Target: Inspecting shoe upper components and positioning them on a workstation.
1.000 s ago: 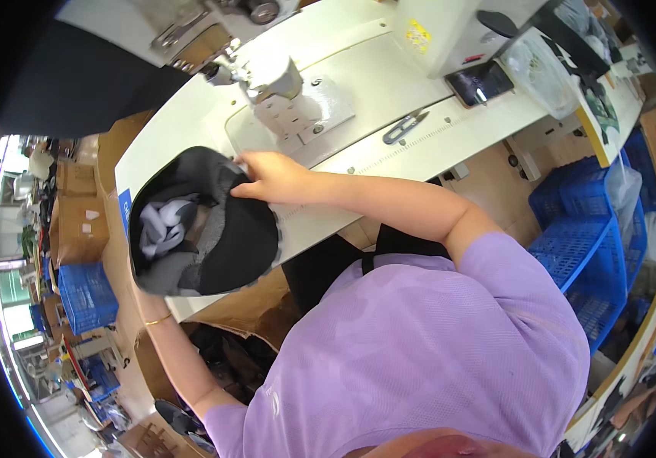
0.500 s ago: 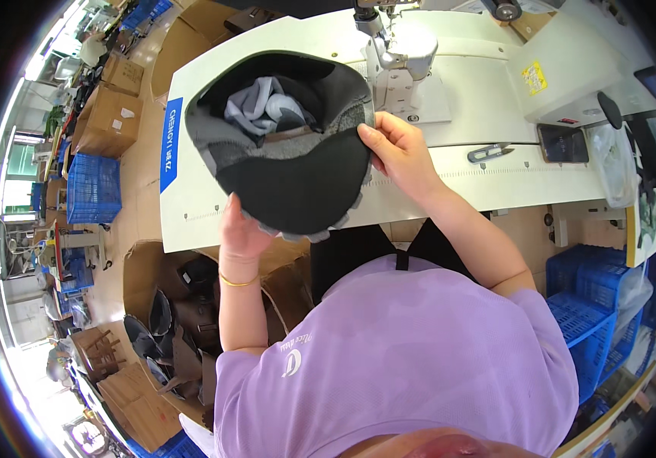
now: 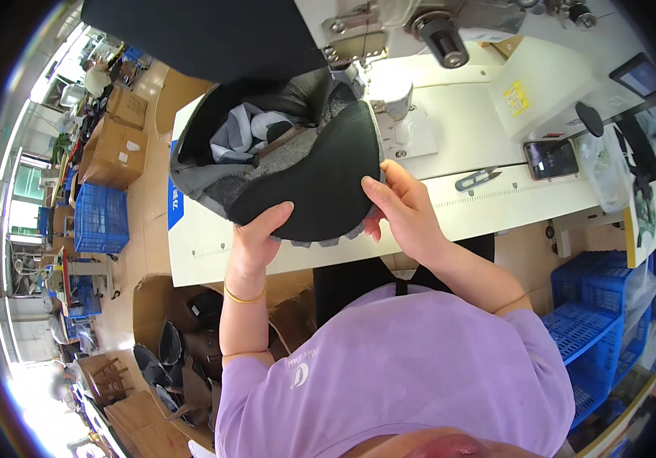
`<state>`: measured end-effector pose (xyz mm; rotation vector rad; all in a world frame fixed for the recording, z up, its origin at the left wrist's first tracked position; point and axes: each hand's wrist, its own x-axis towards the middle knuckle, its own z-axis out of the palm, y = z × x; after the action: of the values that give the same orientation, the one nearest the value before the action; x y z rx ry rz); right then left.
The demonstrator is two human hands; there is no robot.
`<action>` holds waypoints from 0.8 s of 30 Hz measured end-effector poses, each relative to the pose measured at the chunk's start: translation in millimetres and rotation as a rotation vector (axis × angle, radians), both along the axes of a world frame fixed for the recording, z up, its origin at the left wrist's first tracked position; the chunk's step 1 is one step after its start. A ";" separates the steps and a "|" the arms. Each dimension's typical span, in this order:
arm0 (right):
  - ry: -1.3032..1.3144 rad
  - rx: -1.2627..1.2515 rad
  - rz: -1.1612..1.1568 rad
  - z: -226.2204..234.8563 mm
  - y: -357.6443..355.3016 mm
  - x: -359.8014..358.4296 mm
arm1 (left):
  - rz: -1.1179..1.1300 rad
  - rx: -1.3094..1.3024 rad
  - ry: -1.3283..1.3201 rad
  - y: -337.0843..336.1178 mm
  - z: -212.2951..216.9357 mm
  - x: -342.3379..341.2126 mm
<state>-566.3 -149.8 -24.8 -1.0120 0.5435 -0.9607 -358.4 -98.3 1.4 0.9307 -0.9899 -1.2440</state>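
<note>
**Black cap now up close, both hands on the brim**

Black felt-like cap (image 3: 297, 164) fills more of the view than half a second ago; back then it sat lower and further left over the table, now we hold it raised just before the sewing machine (image 3: 419, 30). Our left hand (image 3: 255, 240) has come up from under the cap to clamp the brim's lower edge, thumb on top. Our right hand (image 3: 404, 206) grips the brim's right edge, fingers curled around it, wrist bent inward. Both hands closed on the cap.

Brim is a stiff, matte, rounded panel; crown behind it is open toward us, showing grey-and-white lining, crumpled. White table (image 3: 480, 202) below is flat and smooth. Small metal snips (image 3: 477, 179) and a dark phone (image 3: 551, 159) lie to the right, well apart from the hands. Blue plastic crates (image 3: 602, 320) stand beyond the table edge.
</note>
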 end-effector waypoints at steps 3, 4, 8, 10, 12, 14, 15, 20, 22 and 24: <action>-0.042 -0.016 -0.024 6.3 -9.1 0.5 | 0.028 0.028 0.066 -13.7 3.9 5.0; -0.051 0.004 -0.016 8.7 -12.1 1.4 | 0.052 0.044 0.106 -17.9 4.7 6.5; -0.100 0.024 0.001 8.6 -18.9 5.2 | 0.015 0.004 0.132 -30.0 15.2 4.7; -0.112 0.023 -0.001 7.6 -18.9 5.7 | 0.038 0.046 0.148 -31.3 17.5 7.0; -0.122 0.023 -0.003 7.9 -18.4 5.7 | 0.028 0.044 0.135 -33.2 19.4 8.6; -0.124 0.026 0.009 9.0 -17.8 5.3 | 0.017 0.044 0.125 -34.2 20.4 10.7; -0.124 0.026 0.002 9.0 -16.9 5.3 | 0.013 0.062 0.120 -34.7 20.3 12.0; -0.160 0.056 0.003 11.5 -14.5 9.7 | 0.003 0.065 0.123 -38.9 21.4 13.9; -0.154 0.039 -0.009 11.7 -13.4 12.5 | 0.098 0.089 0.118 -39.0 25.5 8.5; -0.160 0.005 -0.021 11.3 -13.7 16.1 | 0.061 0.107 0.126 -41.2 23.6 16.5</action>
<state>-550.2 -163.6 -13.5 -0.9172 0.4236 -1.0485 -341.8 -139.5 25.0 0.9466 -0.7971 -1.2979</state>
